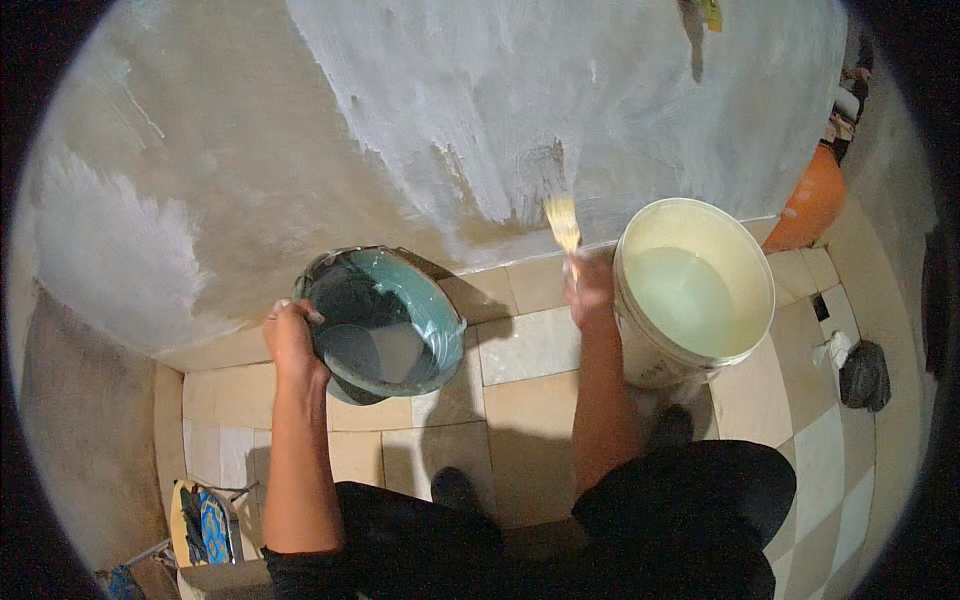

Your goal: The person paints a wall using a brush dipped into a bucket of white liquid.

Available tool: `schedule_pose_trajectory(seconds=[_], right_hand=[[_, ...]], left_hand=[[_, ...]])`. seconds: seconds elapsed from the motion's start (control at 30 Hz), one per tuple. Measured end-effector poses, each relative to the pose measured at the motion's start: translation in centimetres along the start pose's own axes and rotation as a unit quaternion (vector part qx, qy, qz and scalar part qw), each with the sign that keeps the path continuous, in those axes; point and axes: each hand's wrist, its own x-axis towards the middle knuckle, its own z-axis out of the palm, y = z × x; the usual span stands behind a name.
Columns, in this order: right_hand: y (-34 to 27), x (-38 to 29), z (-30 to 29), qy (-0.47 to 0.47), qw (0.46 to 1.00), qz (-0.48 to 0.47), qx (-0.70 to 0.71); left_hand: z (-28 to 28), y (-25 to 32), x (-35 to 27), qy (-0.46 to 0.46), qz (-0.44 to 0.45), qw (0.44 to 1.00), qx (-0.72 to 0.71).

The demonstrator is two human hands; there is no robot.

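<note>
My left hand [292, 334] grips the rim of a green plastic basin [431, 300], tilted up off the tiles. A shallow greyish liquid [375, 352] lies inside it, and white smears mark its inner wall. In my right hand [591, 289] is a paintbrush [562, 221] with pale bristles, its tip at the lower part of the wall [600, 90]. Grey-white coating covers much of that wall, while bare brown patches show to the left and low down. Just right of my right hand stands a white plastic bucket [750, 352] holding pale, cloudy liquid [679, 300].
Beige and white tiles [536, 412] cover the floor, meeting a tiled skirting. An orange rounded object [814, 199] sits by the wall at right. A black plastic bag [864, 375] lies on the floor there. At lower left is a yellowish container [184, 517] with blue and black items.
</note>
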Motion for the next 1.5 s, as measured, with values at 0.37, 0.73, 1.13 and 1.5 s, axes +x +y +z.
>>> schedule_pose_trajectory(seconds=[0.37,0.73,1.13,1.5], right_hand=[[-16.4,-1.5,9.4,-0.073,0.949,-0.030,-0.305],[-3.7,-1.5,1.8,0.026,0.961,0.275,0.012],[-21.1,-3.7,14.2,-0.086,0.992,0.090,-0.002],[-1.5,-1.0,1.4,0.070,0.959,0.275,-0.005]], left_hand=[[-0.9,-0.4,-0.7,0.038,-0.001,0.998,-0.058],[-0.3,-0.4,0.3,0.005,0.017,0.993,-0.114],[-1.6,-1.1,0.1,0.022,0.021,0.997,-0.069],[-0.6,-0.4,-0.3,-0.008,0.021,0.996,-0.089]])
